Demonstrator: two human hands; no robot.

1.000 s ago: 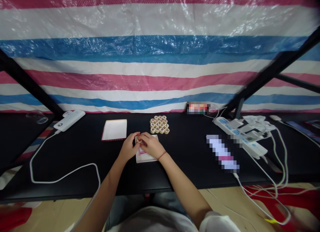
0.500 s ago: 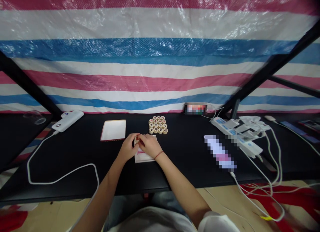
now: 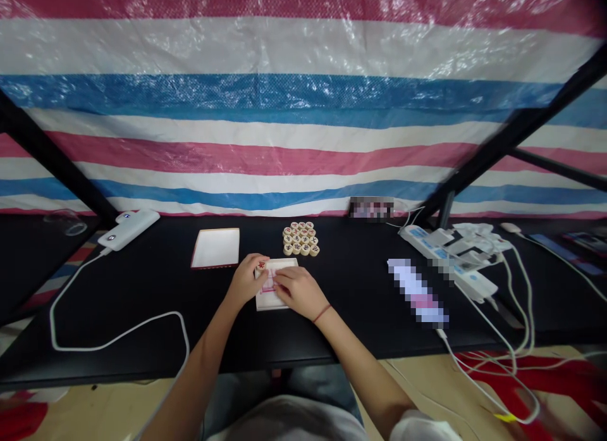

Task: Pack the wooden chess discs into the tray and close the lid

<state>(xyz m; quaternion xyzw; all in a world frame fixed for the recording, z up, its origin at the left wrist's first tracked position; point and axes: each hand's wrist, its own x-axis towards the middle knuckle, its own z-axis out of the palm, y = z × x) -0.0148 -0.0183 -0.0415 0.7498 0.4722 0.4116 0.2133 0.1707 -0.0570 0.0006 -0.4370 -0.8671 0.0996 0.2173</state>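
Observation:
My left hand [image 3: 245, 279] rests at the near-left corner of a white card with red markings [image 3: 270, 304], its fingertips pinching a round wooden Chinese chess piece [image 3: 260, 264] with a red character. My right hand [image 3: 300, 292] lies on the card, fingers on its red pattern, with nothing visible in them. Behind the hands stands a tight cluster of several similar wooden pieces [image 3: 300, 238]. To the left of that cluster lies a white, red-edged tray or card [image 3: 215, 247], apart from both hands.
The black tabletop [image 3: 142, 289] holds a white power bank [image 3: 128, 229] with a looping cable at left. At right are a power strip [image 3: 446, 254], tangled white cables and a pixelated object [image 3: 417, 292]. A striped tarp and black frame bars stand behind.
My right hand has slid rightward and nearer, away from the piece and onto the card. The piece stays in my left fingertips, and the card now shows more between the hands.

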